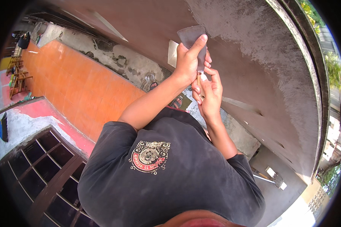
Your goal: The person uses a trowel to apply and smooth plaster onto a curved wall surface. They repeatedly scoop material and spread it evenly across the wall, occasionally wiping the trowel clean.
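Observation:
A putty knife (202, 60) with a wide dark metal blade and a wooden handle is held up in both hands in front of a brown wall (254, 79). My left hand (188, 60) is closed around the blade, its thumb lying on the flat face near the broad end. Lower down, my right hand (210, 90) grips the wooden handle, thumb along it just below the metal collar. The blade's broad edge points up and away from me. Greyish, rough streaks cover the wall's upper right part, while the rest is smoother brown.
The wall's curved top edge (320, 75) runs down the right side, with greenery beyond. Slit-like openings (172, 53) pierce the wall. Below lie a stained concrete strip (117, 60), an orange tiled floor (83, 87) and my sandals (177, 101). A bristled brush (277, 178) is at lower right; wooden chairs (19, 81) stand far left.

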A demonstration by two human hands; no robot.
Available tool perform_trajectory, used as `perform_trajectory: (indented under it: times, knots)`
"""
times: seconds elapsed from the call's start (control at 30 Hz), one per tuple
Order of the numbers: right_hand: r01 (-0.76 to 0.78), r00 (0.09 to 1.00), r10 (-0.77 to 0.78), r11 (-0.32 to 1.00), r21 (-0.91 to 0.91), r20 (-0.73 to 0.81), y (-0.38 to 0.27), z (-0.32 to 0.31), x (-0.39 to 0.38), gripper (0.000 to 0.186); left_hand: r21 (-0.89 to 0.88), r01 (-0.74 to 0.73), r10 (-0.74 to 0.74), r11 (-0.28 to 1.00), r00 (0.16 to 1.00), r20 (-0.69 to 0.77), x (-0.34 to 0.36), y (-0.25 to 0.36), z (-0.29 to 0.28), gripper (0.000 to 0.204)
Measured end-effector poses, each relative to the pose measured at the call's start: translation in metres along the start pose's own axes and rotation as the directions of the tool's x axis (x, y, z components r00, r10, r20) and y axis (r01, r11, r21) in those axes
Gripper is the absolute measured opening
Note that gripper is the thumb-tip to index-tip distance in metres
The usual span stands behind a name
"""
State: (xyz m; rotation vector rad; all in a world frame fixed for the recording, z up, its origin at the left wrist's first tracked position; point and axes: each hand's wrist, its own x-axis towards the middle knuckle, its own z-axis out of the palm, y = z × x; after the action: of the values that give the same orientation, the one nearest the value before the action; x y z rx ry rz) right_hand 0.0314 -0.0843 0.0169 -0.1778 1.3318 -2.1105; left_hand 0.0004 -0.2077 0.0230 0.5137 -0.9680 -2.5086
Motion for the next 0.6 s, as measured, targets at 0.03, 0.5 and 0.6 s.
perform_trajectory:
  times: [0.03, 0.5, 0.6]
  knots:
    - [0.043, 0.999, -0.043, 0.999, -0.005, 0.033, 0.000, 0.000, 0.001, 0.022, -0.011, -0.106, 0.106, 0.994, 0.994, 0.004, 0.000, 0.000, -0.001, 0.037]
    - [0.006, 0.989, -0.010, 1.000, 0.028, 0.148, -0.015, -0.004, 0.000, 0.024, -0.056, 0.185, -0.185, 0.981, 0.983, 0.010, -0.002, 0.006, 0.005, 0.036]
    - [-0.134, 0.990, 0.121, 0.971, 0.196, 0.079, -0.020, -0.006, 0.001, 0.023, -0.154, -0.046, 0.048, 0.987, 0.999, 0.008, -0.002, 0.003, 0.004, 0.036]
